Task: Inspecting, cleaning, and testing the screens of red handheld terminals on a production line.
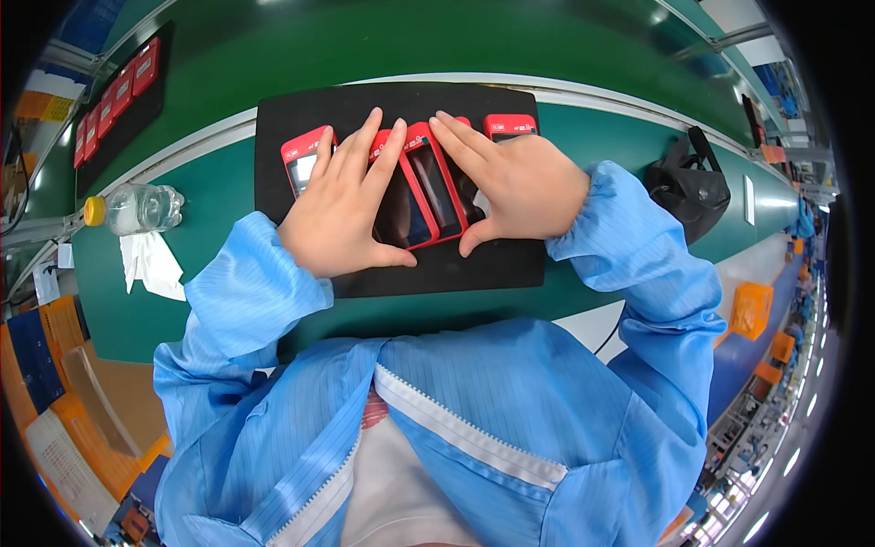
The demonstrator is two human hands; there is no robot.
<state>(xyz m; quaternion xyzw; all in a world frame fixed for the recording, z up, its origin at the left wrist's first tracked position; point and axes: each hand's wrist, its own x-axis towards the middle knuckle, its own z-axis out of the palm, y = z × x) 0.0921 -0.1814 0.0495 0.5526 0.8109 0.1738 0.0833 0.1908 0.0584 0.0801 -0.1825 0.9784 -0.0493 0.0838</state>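
Note:
Several red handheld devices with dark screens lie side by side on a black mat (401, 281). My left hand (330, 219) rests over them with its fingers spread, covering most of the ones beneath. A slanted device (432, 190) shows between my two hands. My right hand (524, 187) reaches in from the other side, fingers stretched out and thumb apart, against the right part of the group. At the mat's left, another device (296, 162) is partly behind my left fingers. One more device (509, 125) pokes out beyond my right hand, its lower part hidden.
On the green table (219, 191), a clear bottle (144, 209) with a yellow cap lies at the left above white tissue (149, 263). A black bag (690, 185) sits at the right. Beyond the table's pale edge, more red devices (123, 89) line a dark mat at far left.

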